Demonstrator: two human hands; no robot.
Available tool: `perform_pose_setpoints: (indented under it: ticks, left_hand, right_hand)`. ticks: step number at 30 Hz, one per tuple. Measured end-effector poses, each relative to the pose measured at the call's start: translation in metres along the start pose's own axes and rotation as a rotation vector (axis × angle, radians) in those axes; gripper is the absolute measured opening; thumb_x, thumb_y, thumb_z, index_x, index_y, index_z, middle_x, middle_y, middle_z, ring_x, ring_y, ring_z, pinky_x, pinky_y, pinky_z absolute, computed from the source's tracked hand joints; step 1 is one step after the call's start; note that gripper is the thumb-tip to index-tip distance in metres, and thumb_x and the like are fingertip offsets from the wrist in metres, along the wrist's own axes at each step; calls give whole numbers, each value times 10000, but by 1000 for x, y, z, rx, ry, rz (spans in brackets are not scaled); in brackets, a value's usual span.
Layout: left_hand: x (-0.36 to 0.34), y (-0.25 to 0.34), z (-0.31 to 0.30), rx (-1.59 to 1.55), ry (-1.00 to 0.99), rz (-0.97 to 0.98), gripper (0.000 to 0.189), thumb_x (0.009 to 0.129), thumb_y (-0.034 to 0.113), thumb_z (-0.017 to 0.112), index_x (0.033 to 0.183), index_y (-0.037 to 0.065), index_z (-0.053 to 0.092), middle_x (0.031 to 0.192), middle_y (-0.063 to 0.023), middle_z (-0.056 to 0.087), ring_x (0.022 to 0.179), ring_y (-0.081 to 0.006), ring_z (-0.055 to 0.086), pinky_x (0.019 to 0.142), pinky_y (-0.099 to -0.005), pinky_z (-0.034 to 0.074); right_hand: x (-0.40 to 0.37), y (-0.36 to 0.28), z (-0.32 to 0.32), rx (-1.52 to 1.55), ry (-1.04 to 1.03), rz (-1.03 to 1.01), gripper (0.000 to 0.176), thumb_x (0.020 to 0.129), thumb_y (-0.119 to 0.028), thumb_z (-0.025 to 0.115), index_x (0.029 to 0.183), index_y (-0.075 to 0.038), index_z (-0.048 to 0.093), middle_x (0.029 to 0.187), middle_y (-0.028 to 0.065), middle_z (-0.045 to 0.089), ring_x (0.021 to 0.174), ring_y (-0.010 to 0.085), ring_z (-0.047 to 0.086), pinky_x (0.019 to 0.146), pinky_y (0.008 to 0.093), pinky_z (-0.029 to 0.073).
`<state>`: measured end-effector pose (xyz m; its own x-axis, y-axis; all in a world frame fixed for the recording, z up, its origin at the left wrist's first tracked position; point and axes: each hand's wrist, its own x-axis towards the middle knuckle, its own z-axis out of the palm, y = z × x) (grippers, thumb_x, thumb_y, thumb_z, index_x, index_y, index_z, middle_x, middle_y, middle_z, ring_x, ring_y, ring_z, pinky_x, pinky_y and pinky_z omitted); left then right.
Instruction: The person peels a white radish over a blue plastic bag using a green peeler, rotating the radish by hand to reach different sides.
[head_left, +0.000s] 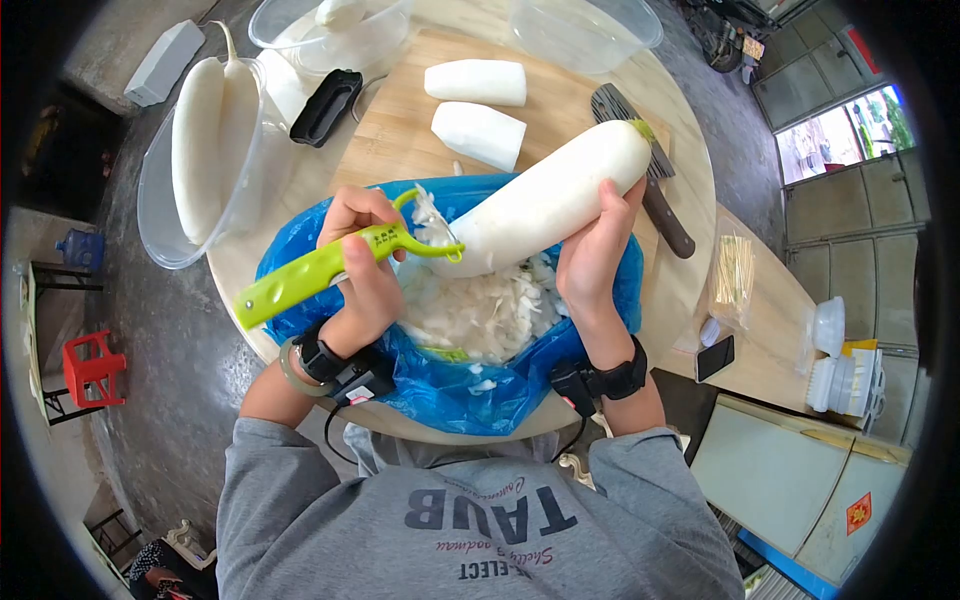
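My left hand (pixel 362 265) is closed around the handle of a lime-green peeler (pixel 325 272). Bits of white peel cling to the peeler's head, which is at the lower left end of a large white radish (pixel 560 190). That radish slants up to the right, its green stem end uppermost, with my right hand (pixel 598 245) gripping it near that end. Below it lies a heap of white peelings (pixel 490 310) in a blue plastic bag (pixel 420 385) spread open at the table's near side. Two peeled radish pieces (pixel 478 135) rest on the wooden cutting board (pixel 390 135).
A cleaver with a brown handle (pixel 668 218) lies at the board's right side. Left stands a clear plastic tub (pixel 165 225) with whole radishes; two more tubs (pixel 590 40) are at the back. A black tray (pixel 326 108) sits nearby. On the right side table are skewers (pixel 733 270) and a phone (pixel 714 360).
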<state>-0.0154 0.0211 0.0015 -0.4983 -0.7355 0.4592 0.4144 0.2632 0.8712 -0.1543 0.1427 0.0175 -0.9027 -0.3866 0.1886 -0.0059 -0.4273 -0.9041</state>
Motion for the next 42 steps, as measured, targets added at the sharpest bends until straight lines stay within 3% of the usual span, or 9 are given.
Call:
perform_pose_setpoints:
  ticks: [2, 5, 8, 9, 18, 21, 33, 36, 42]
  left_hand:
    - [1, 1, -5, 48, -111, 3, 473, 869, 521, 437, 794, 54, 448, 663, -21, 440, 527, -92, 407, 468, -203, 311]
    - [2, 13, -10, 133, -238, -10, 178, 816, 183, 628, 816, 46, 514, 671, -25, 520, 585, -90, 497, 504, -222, 372]
    - [10, 28, -3, 352, -377, 59, 129, 810, 138, 615, 797, 42, 530, 664, -25, 535, 602, -113, 488, 556, -234, 384]
    - [10, 25, -2, 327, -394, 42, 93, 766, 48, 643, 783, 44, 551, 671, -38, 559, 574, -122, 493, 555, -231, 394]
    - [10, 23, -3, 365, -488, 105, 186, 696, 63, 702, 652, 43, 522, 544, -66, 519, 463, -166, 490, 447, -252, 361]
    - [2, 7, -11, 196, -307, 224, 191, 693, 32, 666, 615, 42, 492, 514, -66, 479, 441, -161, 440, 434, -254, 333]
    - [7, 24, 4, 300, -451, 70, 178, 744, 25, 614, 653, 41, 462, 565, -30, 495, 466, -118, 410, 452, -252, 319]
    - [5, 17, -5, 337, -494, 243, 169, 725, 17, 612, 650, 37, 462, 551, -47, 485, 449, -137, 403, 440, -254, 308]
    - [5, 13, -1, 217, -303, 325, 157, 636, 1, 634, 566, 38, 498, 474, -52, 471, 386, -150, 407, 397, -239, 299]
  right_hand:
    - [0, 2, -1, -45, -1, -14, 507, 910, -235, 403, 1350, -62, 220, 1264, 106, 384, 1167, 180, 403, 981, 342, 337]
    - [2, 6, -1, -97, -17, -61, 504, 926, -235, 418, 1352, -58, 216, 1264, 108, 382, 1164, 176, 401, 983, 338, 334]
    - [1, 7, -1, -94, -31, -89, 506, 937, -233, 431, 1356, -58, 209, 1265, 108, 381, 1163, 174, 400, 983, 333, 333]
    - [1, 7, -1, -84, -34, -93, 507, 939, -232, 435, 1358, -58, 206, 1265, 107, 381, 1163, 173, 399, 983, 331, 332]
    - [1, 7, -3, -89, -48, -78, 525, 934, -235, 437, 1365, -60, 194, 1278, 109, 374, 1172, 177, 394, 985, 328, 326]
    - [2, 4, -1, -65, -49, -64, 604, 904, -206, 463, 1378, -15, 142, 1289, 137, 349, 1157, 193, 385, 991, 327, 307]
    - [1, 5, -3, -118, -72, -84, 517, 919, -225, 432, 1358, -57, 215, 1281, 109, 373, 1178, 177, 389, 989, 333, 322]
    - [1, 4, -2, -116, -60, -67, 516, 925, -227, 434, 1359, -55, 215, 1286, 106, 369, 1176, 176, 389, 990, 331, 321]
    - [2, 1, 0, -71, -84, -76, 582, 909, -237, 478, 1358, -19, 179, 1252, 128, 370, 1140, 181, 391, 977, 317, 322]
